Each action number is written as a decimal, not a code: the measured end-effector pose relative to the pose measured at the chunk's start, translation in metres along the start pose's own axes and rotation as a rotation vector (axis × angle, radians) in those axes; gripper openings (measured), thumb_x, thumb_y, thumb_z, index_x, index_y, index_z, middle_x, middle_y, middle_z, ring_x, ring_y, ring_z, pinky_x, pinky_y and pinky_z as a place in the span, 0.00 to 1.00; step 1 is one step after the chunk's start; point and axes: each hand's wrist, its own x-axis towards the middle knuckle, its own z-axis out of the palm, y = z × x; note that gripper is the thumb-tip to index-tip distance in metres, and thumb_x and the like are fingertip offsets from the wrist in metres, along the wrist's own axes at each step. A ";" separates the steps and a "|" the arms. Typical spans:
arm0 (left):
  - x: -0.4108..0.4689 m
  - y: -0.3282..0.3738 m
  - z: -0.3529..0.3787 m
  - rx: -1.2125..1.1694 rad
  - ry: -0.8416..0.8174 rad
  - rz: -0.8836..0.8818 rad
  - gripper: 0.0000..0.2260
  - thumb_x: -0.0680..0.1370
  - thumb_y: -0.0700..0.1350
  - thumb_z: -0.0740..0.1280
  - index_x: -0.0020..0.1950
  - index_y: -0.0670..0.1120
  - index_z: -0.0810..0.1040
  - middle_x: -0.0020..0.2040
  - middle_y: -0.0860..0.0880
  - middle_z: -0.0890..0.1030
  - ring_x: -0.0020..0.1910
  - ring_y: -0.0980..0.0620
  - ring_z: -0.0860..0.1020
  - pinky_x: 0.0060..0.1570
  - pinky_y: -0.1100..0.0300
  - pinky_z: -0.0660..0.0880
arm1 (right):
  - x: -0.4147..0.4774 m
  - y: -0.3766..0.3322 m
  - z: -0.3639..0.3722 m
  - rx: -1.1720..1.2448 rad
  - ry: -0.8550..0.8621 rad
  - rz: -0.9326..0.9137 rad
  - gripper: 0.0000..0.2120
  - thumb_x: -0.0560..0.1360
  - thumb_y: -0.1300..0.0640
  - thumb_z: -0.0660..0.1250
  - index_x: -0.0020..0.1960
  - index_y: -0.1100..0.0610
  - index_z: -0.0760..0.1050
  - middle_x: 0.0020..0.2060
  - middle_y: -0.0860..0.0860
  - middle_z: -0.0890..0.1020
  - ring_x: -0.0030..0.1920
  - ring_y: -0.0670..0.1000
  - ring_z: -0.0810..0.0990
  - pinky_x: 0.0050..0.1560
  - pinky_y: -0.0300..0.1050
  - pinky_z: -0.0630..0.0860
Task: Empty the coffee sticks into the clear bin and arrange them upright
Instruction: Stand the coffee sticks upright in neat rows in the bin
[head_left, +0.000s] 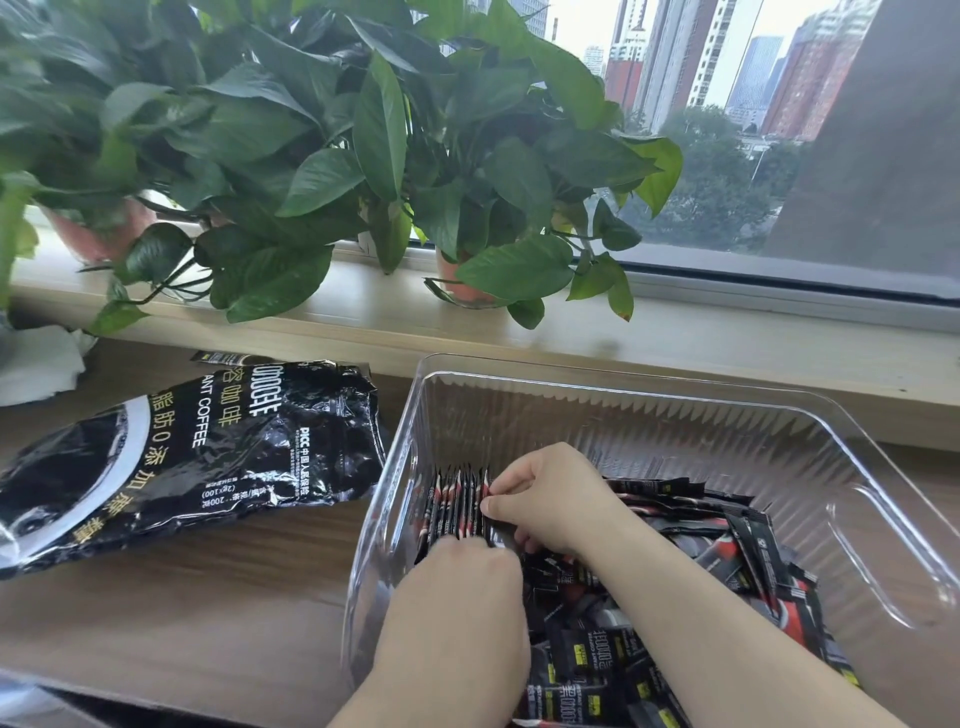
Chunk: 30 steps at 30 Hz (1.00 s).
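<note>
The clear bin (649, 395) stands on the wooden table at the right. Against its left wall a row of black-and-red coffee sticks (454, 501) stands upright. My right hand (550, 493) presses on the right side of that row, fingers curled on the last sticks. My left hand (462, 587) reaches in from below, its fingertips at the foot of the row. A loose heap of coffee sticks (701, 561) lies flat over the bin's middle and near side. The black coffee bag (182, 457) lies flattened on the table to the left of the bin.
Potted green plants (311, 156) fill the windowsill (727, 338) behind the bin, with leaves hanging over its edge. A white crumpled cloth or paper (36, 364) sits at the far left. One torn strip of the bag (218, 357) lies behind the bag.
</note>
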 end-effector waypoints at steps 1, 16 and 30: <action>0.000 0.001 -0.001 -0.007 0.021 0.017 0.08 0.81 0.46 0.56 0.53 0.49 0.74 0.51 0.49 0.73 0.58 0.50 0.71 0.48 0.60 0.69 | 0.001 0.000 0.001 0.008 0.002 0.003 0.04 0.74 0.54 0.76 0.42 0.53 0.83 0.34 0.51 0.85 0.28 0.50 0.79 0.27 0.36 0.72; 0.002 -0.001 0.006 0.062 0.057 0.095 0.21 0.80 0.49 0.49 0.70 0.46 0.68 0.66 0.49 0.68 0.68 0.50 0.65 0.66 0.58 0.65 | 0.004 0.003 0.005 0.072 0.007 -0.002 0.03 0.72 0.56 0.77 0.44 0.52 0.84 0.36 0.53 0.87 0.36 0.55 0.87 0.44 0.53 0.85; -0.001 0.002 -0.010 -0.005 0.050 -0.051 0.21 0.67 0.40 0.76 0.57 0.42 0.75 0.56 0.44 0.73 0.53 0.46 0.76 0.39 0.58 0.75 | 0.000 -0.004 0.009 0.165 0.005 0.106 0.12 0.74 0.56 0.76 0.33 0.55 0.81 0.27 0.51 0.84 0.30 0.49 0.85 0.47 0.50 0.85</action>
